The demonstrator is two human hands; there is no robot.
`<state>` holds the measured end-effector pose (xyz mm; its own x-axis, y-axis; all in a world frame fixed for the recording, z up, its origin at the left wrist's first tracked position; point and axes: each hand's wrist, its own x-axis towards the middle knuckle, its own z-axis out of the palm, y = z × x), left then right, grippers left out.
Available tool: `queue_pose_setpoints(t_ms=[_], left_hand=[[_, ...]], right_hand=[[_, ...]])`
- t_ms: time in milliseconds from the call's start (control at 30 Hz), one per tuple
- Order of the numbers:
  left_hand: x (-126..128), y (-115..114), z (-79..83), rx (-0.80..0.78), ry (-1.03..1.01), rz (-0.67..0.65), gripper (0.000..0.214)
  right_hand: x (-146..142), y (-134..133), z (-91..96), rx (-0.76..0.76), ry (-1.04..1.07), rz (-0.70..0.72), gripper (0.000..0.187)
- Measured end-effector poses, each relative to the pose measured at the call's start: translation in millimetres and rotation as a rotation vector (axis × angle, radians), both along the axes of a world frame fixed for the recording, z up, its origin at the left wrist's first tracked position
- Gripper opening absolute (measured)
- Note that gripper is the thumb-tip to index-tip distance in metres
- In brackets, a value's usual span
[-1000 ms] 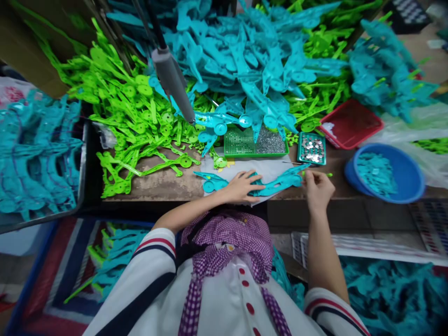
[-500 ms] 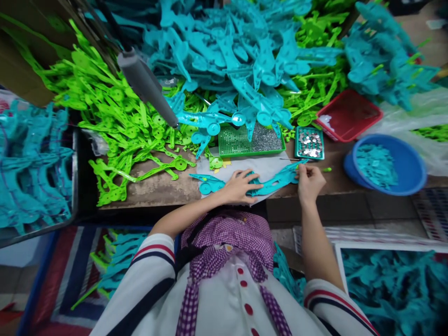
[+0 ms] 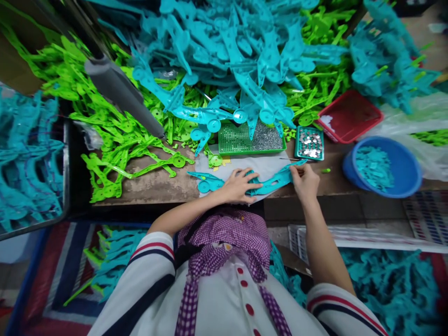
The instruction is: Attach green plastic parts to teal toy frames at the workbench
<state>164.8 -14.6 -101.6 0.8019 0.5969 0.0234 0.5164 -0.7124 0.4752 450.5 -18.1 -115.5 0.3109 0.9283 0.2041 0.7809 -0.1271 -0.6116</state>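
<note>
A long teal plastic part (image 3: 269, 183) lies across a white sheet (image 3: 266, 164) on the worn wooden bench (image 3: 157, 184). My left hand (image 3: 238, 185) lies flat on its middle with fingers spread, pressing it down. My right hand (image 3: 305, 182) is at the part's right end, fingers pinched together there on something too small to make out. A small green piece (image 3: 325, 171) lies on the bench just right of that hand.
Behind the part stand a green tray of tiny screws (image 3: 250, 139) and a small teal box of silver discs (image 3: 310, 143). A red tray (image 3: 350, 115) and a blue bowl of teal bits (image 3: 383, 167) sit right. Heaps of green (image 3: 115, 116) and teal parts (image 3: 238, 51) fill the back; a grey hanging tool (image 3: 122, 95) dangles left.
My right hand has moved left from beside the green piece onto the teal part's right end. My left hand has stayed pressing the part. The hanging grey tool appears further left.
</note>
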Motion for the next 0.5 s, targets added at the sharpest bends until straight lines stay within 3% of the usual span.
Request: queue_pose_setpoints(t_ms=[267, 400, 500], left_hand=[[-4, 1, -2.2, 0.044, 0.025, -0.045, 0.065], [-7, 0, -3.2, 0.087, 0.022, -0.06, 0.061], [-14, -5, 0.9, 0.123, 0.001, -0.078, 0.053]], right_hand=[[-2, 1, -4.5, -0.024, 0.233, -0.14, 0.069], [-3, -17, 15.5, -0.008, 0.344, -0.061, 0.067], [-1, -31, 35.2, 0.181, 0.188, -0.121, 0.057]])
